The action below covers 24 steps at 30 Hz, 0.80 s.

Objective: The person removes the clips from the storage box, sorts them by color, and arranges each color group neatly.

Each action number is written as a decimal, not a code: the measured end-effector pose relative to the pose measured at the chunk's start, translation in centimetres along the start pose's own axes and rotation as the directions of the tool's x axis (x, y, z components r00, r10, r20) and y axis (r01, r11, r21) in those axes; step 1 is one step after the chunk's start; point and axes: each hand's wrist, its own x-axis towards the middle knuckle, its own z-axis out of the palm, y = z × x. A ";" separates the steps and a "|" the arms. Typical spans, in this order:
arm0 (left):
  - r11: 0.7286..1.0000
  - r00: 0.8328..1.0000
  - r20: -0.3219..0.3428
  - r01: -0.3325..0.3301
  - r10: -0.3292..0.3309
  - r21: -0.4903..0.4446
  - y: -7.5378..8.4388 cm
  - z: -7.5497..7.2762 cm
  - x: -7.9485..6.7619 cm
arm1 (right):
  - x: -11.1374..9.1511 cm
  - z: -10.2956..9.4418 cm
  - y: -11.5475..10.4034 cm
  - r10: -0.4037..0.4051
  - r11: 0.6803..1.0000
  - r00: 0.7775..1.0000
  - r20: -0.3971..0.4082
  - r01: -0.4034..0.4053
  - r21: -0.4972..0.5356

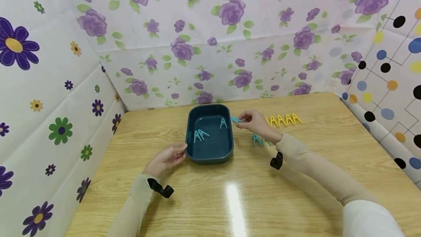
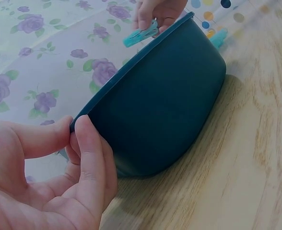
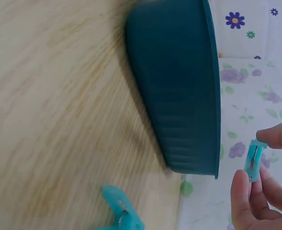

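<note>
The right grip (image 1: 253, 121) pinches a held clip (image 1: 235, 119), teal, raised near the right rim of a tub (image 1: 210, 161); the left grip (image 1: 169, 156) pinches the left rim. Three loose clips (image 1: 196, 136), also teal, lie inside, so work looks partway. On the counter (image 1: 184, 200), apparently left: more teal clips (image 1: 257, 140), partly hidden by the right wrist, and yellow clips (image 1: 281, 120) farther off.

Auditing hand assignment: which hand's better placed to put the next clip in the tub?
Right hand, probably: it pinches a blue clip near the tub, while the left hand grips the tub's opposite side.
</note>
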 end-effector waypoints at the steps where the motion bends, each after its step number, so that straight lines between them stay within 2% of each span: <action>1: 1.000 1.000 0.005 0.000 0.000 0.001 0.0 0.0 0.0 | -0.2 -0.1 0.1 0.012 1.000 1.000 0.003 -0.013 0.007; 10: 1.000 0.999 0.041 -0.016 0.016 -0.004 -0.1 -0.1 0.0 | -1.6 -1.0 1.2 0.080 0.996 0.995 0.060 -0.082 0.046; 17: 1.000 1.000 0.028 -0.012 0.012 0.001 -0.1 0.0 0.0 | -2.6 -1.5 2.8 0.151 0.981 0.982 0.112 -0.163 0.106; 24: 1.000 1.000 0.020 -0.008 0.008 -0.009 0.0 -0.1 -0.1 | -3.0 -1.8 4.3 0.154 0.974 0.977 0.148 -0.175 0.142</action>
